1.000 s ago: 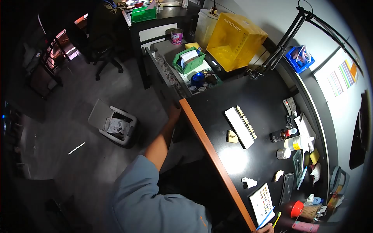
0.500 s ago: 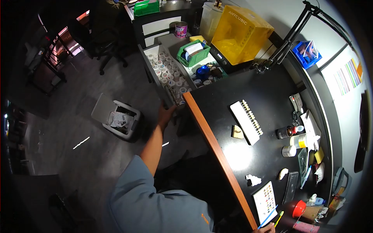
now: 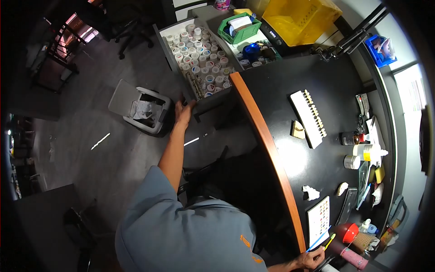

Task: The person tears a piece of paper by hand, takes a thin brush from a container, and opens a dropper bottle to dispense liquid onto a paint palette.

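My left hand [image 3: 183, 112] is at the near corner of an open drawer [image 3: 174, 64], its thumb by the rim and its fingers along the outside of the front. Many small round-lidded jars [image 3: 205, 64] stand packed inside, with a narrow strip of small pieces [image 3: 195, 85] near that corner. At the bottom right, my right hand [image 3: 311, 258] is closed around a thin blue stick [image 3: 319, 238] and a yellow-green one [image 3: 330, 241]. Both slant up over a white card with rows of coloured dots [image 3: 319, 222]; the gripped ends are hidden.
A lidded bin [image 3: 158, 123] with crumpled paper stands on the floor below the drawer. On the black desk [image 3: 267, 86] lie a white shade guide [image 3: 306, 119], a beige block [image 3: 298, 129], crumpled tissue [image 3: 311, 192] and bottles [image 3: 349, 138]. A green tray [image 3: 244, 32] sits behind the drawer.
The drawer is further out, showing more jars, and my left hand has moved with its front. My view has shifted, and more of my right hand now shows.
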The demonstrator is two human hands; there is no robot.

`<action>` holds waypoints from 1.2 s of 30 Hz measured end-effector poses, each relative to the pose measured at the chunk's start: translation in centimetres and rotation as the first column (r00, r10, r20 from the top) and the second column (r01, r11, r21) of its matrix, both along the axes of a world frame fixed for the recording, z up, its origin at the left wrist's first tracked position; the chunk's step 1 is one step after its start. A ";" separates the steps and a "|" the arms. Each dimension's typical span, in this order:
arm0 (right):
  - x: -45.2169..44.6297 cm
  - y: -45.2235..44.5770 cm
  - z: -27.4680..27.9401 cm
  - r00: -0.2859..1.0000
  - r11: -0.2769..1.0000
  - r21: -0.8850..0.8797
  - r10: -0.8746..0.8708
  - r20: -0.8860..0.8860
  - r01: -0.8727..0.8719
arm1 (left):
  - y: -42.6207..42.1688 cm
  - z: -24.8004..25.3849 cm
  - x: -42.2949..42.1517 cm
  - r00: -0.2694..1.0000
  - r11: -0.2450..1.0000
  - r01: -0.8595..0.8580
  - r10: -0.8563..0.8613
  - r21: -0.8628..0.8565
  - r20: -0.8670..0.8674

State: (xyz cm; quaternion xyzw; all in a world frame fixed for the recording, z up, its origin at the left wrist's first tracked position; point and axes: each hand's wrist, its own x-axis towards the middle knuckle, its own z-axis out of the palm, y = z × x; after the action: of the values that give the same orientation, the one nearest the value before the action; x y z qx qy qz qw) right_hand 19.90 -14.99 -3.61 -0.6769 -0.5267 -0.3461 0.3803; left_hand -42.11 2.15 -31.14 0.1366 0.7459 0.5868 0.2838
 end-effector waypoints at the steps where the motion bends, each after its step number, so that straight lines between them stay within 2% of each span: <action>1: 5.0 -1.6 -2.6 0.966 0.996 -0.083 0.001 -0.259 -0.023 | -0.2 -0.9 -0.4 1.000 1.000 -0.008 0.008 0.011 0.014; 5: 5.4 -1.7 -2.6 0.980 0.994 -0.106 -0.008 -0.199 -0.013 | -1.1 -2.9 -2.0 0.997 0.997 0.077 -0.077 0.016 0.008; 9: 4.7 -1.5 -2.3 0.975 0.995 -0.100 -0.040 -0.220 0.018 | -1.4 -3.7 -2.3 0.999 0.999 0.026 -0.026 -0.035 0.025; 11: 5.1 -1.6 -2.3 0.980 0.994 -0.108 -0.034 -0.194 0.013 | -1.5 -3.0 -1.9 1.000 1.000 0.018 -0.018 -0.018 0.017; 15: 4.4 -1.5 -2.1 0.970 0.992 -0.109 -0.081 -0.230 0.057 | -1.3 -5.1 -2.3 0.998 0.999 -0.029 0.028 -0.014 -0.063; 17: 4.1 -1.5 -2.0 0.967 0.990 -0.121 -0.097 -0.234 0.070 | -1.3 -5.0 -2.4 1.000 1.000 -0.002 0.003 0.030 -0.019; 18: 4.2 -1.5 -2.0 0.969 0.990 -0.120 -0.097 -0.227 0.071 | -1.3 -4.2 -2.3 1.000 0.998 0.027 -0.028 0.061 0.014; 20: 4.4 -1.6 -2.0 0.972 0.990 -0.121 -0.099 -0.214 0.074 | -1.9 1.4 -1.2 0.979 0.976 0.144 -0.165 0.166 0.118; 23: 4.1 -1.7 -2.0 0.969 0.990 -0.122 -0.099 -0.226 0.072 | -1.7 2.9 -0.4 0.998 0.996 0.056 -0.055 0.067 -0.013; 24: 4.3 -1.6 -2.0 0.969 0.991 -0.121 -0.091 -0.230 0.064 | -1.6 3.1 -0.5 0.981 0.999 0.044 -0.045 -0.014 -0.186; 26: 4.8 -1.8 -2.3 0.973 0.992 -0.117 -0.075 -0.219 0.050 | -1.2 3.6 -1.0 0.858 0.987 -0.022 -0.062 -0.158 -0.510; 29: 4.1 -1.4 -2.0 0.967 0.991 -0.116 -0.095 -0.235 0.070 | 0.7 8.6 -1.7 0.559 0.994 -0.021 -0.081 -0.112 -0.825; 32: 4.4 -1.4 -2.2 0.965 0.989 -0.142 -0.080 -0.251 0.045 | 5.7 10.7 -3.8 0.637 0.930 0.324 -0.348 -0.170 -0.688; 33: 5.8 -1.6 -2.9 0.962 0.987 -0.159 -0.066 -0.265 0.024 | 8.0 8.8 -5.1 0.530 0.891 0.347 -0.445 -0.294 -0.722; 34: 5.3 -2.4 -2.6 0.959 0.984 -0.176 -0.073 -0.275 0.025 | 10.8 4.2 -7.3 0.406 0.832 0.373 -0.545 -0.411 -0.734; 35: 5.5 -2.3 -3.2 0.961 0.993 -0.114 -0.025 -0.274 -0.007 | 13.5 -2.2 -11.3 0.215 0.690 0.460 -0.697 -0.558 -0.684; 36: 5.3 -2.1 -3.6 0.949 0.993 -0.092 -0.100 -0.299 0.076 | 15.0 -2.8 -11.9 0.138 0.602 0.445 -0.777 -0.663 -0.614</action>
State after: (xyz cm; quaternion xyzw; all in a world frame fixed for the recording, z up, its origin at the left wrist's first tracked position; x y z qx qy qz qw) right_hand 25.16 -17.14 -7.24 -0.7593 -0.4447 -0.2339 0.4136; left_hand -54.01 17.14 -33.98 0.6623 0.7328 0.1232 0.0955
